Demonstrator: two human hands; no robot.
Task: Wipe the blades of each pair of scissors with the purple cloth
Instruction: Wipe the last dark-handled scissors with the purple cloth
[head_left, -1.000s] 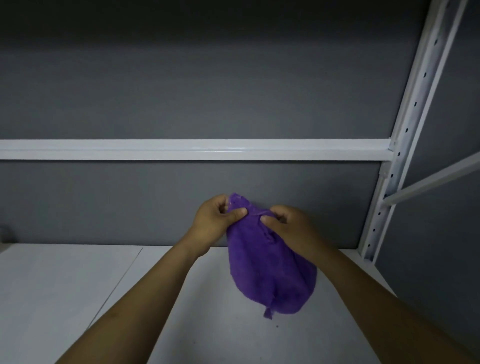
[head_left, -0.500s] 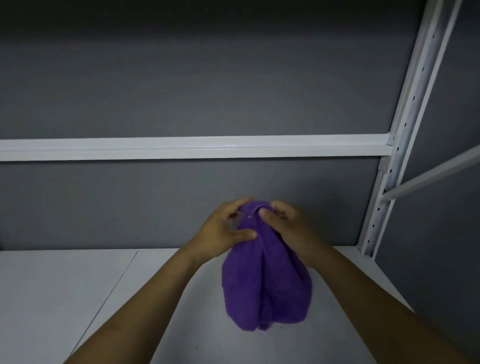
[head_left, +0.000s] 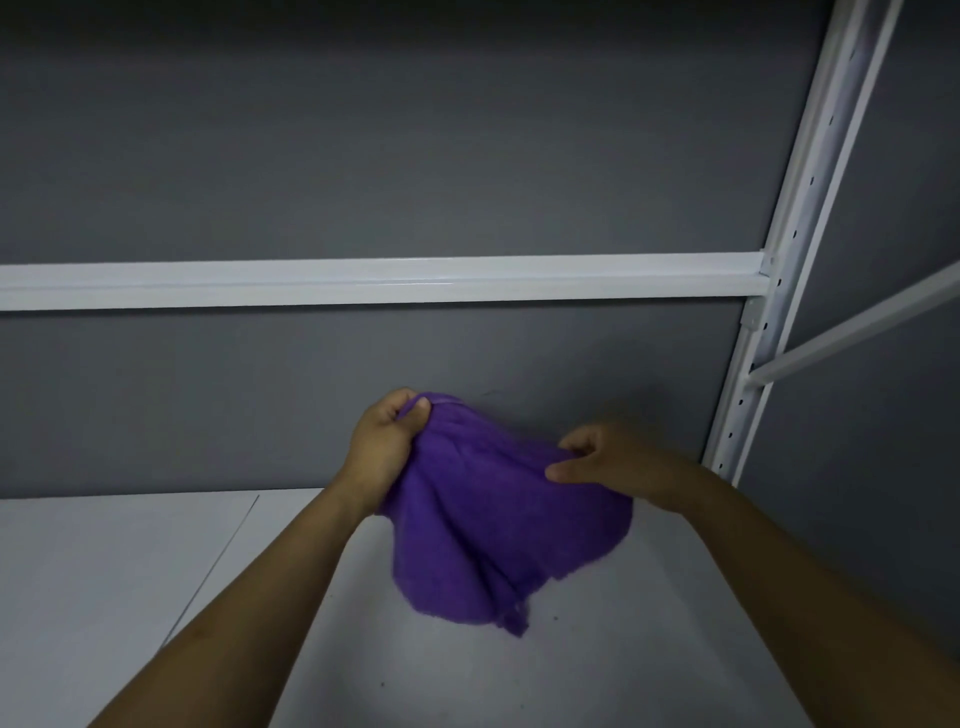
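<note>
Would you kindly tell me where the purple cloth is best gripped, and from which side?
Probably its top edge, pinched from either side. The purple cloth hangs limp over the white surface, bunched below; only the upper hem is drawn out, between the left hand at the higher corner and the right hand at the lower one.

Cloth (head_left: 498, 525) hangs between left hand (head_left: 387, 449) and right hand (head_left: 610, 462), above table (head_left: 130, 571).
</note>
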